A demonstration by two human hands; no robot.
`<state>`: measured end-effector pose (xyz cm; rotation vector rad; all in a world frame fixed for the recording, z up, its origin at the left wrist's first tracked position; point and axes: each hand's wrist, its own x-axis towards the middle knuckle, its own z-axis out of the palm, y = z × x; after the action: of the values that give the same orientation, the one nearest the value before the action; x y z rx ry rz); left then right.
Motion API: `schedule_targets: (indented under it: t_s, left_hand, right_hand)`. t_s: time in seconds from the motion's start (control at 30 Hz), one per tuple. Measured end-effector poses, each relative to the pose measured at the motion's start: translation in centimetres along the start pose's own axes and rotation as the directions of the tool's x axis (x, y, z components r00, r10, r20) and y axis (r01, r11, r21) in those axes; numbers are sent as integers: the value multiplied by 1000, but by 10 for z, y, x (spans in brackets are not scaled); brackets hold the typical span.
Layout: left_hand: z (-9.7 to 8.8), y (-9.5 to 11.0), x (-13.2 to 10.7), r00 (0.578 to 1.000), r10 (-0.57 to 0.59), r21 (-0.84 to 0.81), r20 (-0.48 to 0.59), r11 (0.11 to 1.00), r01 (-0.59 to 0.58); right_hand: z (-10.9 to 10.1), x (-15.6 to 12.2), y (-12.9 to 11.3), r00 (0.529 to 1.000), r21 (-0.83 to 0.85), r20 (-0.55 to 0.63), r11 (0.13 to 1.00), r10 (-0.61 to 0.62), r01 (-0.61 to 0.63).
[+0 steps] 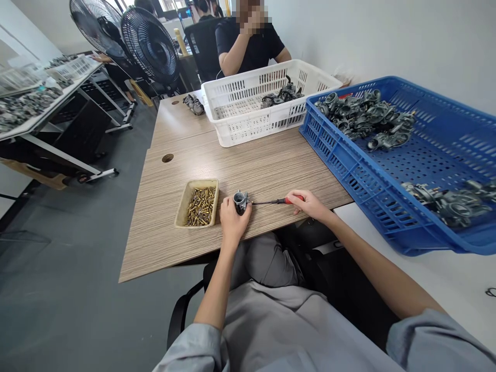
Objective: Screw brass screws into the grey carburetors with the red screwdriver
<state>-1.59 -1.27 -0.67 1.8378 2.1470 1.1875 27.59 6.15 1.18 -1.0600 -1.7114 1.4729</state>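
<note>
My left hand (232, 217) is closed around a small grey metal carburetor part (240, 200) that rests on the wooden table (271, 165). My right hand (308, 202) grips a screwdriver (279, 201) with a red handle, lying level, its tip against the right side of the part. Just left of my left hand sits a shallow beige tray (182, 206) of several small brass screws (200, 206).
A blue crate (349, 165) with several metal carburetor parts lies at the right. A white basket (248, 124) with a few parts stands at the back, behind it a seated person (248, 46). A loose part (194, 104) lies beside the basket. Two fans (149, 44) and side tables stand left.
</note>
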Motion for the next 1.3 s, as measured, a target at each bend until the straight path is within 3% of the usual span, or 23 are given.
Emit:
schedule_targets:
  t_s: [1.3]
  left_hand:
    - [0,1,0,1000,0,-31,29,1000,1]
  right_hand:
    - [5,-2,3,998,-78,-65,997,-20,15]
